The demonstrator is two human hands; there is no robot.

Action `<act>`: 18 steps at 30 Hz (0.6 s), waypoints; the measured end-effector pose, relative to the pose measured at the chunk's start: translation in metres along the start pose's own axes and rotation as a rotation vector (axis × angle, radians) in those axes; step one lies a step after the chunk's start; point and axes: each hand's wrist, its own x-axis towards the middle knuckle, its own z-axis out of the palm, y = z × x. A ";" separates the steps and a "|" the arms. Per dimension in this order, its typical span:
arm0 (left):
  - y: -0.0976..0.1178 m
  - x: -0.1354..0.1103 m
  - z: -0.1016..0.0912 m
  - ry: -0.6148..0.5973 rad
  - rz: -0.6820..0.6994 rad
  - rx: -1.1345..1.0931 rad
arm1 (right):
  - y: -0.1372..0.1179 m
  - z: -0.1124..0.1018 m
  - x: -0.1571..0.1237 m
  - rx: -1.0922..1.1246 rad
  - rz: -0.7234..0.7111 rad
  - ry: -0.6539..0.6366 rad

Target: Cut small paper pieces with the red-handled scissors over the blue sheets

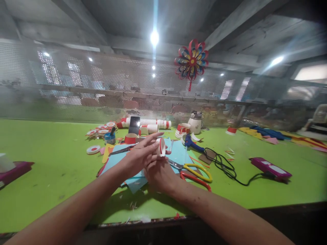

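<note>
A small white paper cup piece with a red band (161, 147) is held between my two hands, over the middle of the table. My left hand (141, 151) presses on its left side, with fingers stretched along it. From below, my right hand (158, 172) is closed around the piece; part of its grip is hidden. Beneath the hands lie light blue paper sheets (178, 151). Scissors with yellow and red handles (196, 172) rest just right of my right hand. A dark slim tool (121, 150) lies left of my left hand.
A blue glue gun (193, 144) has a black cord (224, 166) running to a purple power strip (270, 169). Behind stand paper tubes (153, 123), a phone (134, 125), a cut cup (183, 129) and a white bottle (195, 122). Red-and-white discs (93, 149) lie left.
</note>
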 end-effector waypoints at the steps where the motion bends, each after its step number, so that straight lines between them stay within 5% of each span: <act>1: 0.001 0.000 0.000 0.000 -0.001 -0.011 | 0.000 -0.001 -0.001 -0.019 -0.004 -0.017; 8: 0.000 -0.006 0.008 0.031 -0.048 -0.045 | 0.000 -0.006 -0.001 -0.096 0.001 -0.047; 18: -0.007 -0.002 0.011 0.086 -0.011 -0.048 | -0.006 -0.015 -0.004 -0.069 -0.271 -0.102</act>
